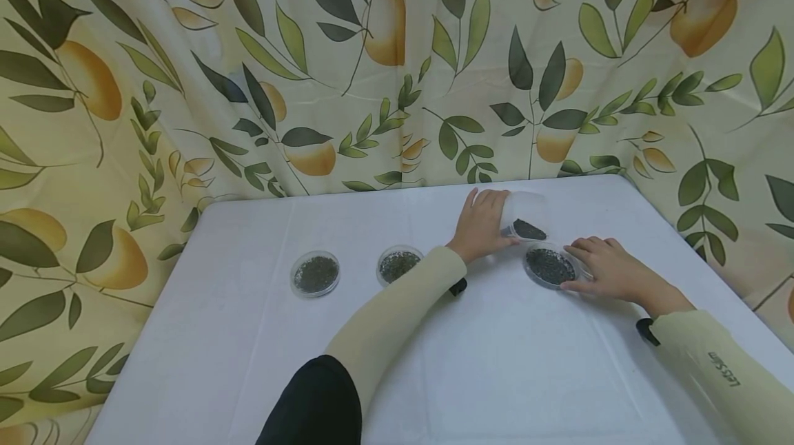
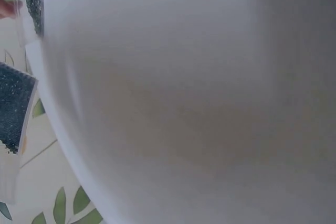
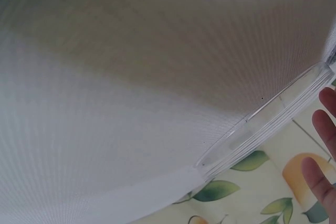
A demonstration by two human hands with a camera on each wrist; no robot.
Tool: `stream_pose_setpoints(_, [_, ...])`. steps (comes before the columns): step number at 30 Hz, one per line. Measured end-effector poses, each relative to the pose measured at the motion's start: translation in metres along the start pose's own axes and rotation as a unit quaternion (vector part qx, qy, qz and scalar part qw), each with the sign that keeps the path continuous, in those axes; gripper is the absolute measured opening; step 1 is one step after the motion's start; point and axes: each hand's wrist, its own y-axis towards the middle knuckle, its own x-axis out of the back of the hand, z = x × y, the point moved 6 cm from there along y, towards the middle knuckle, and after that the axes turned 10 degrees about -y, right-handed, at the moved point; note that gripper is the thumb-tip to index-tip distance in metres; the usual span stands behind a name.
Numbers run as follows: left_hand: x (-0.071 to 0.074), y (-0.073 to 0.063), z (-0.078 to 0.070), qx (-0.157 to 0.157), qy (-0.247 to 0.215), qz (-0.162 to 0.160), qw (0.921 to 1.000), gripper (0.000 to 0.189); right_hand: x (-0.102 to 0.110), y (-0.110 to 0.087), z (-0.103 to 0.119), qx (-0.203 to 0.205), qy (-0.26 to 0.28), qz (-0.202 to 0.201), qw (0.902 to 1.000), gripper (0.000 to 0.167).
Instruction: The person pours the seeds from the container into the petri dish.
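Observation:
My left hand (image 1: 482, 224) grips a tilted clear plastic container (image 1: 527, 209), with dark granules gathered at its low end; in the left wrist view the granules (image 2: 14, 106) show through its straight-edged wall. Just below stands a round petri dish (image 1: 550, 266) filled with the same dark grains. At that dish's right side is my right hand (image 1: 611, 267), thumb and fingers spread about the rim. A clear, shallow round piece (image 3: 268, 116), like a lid, lies on the cloth near the right fingers (image 3: 326, 127). Whether those fingers press on it cannot be seen.
Two more petri dishes with dark grains stand to the left, one (image 1: 315, 274) uncovered by the arm and one (image 1: 397, 263) partly behind the left sleeve (image 1: 397, 321). A white cloth (image 1: 236, 348) covers the table. Behind its far edge hangs a fruit-and-leaf patterned curtain (image 1: 434, 87).

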Motion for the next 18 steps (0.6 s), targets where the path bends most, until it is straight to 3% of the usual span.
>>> stream_pose_setpoints(6, [-0.001,-0.003,0.008,0.019,0.003,0.005,0.9998,0.094,-0.001,-0.001,0.000,0.001,0.005,-0.001,1.0000,0.082])
stream_pose_setpoints(18, [-0.002,-0.005,0.029,0.101,-0.045,0.004,0.9939,0.091,0.000,-0.001,0.002,-0.006,-0.002,0.005,1.0000,0.083])
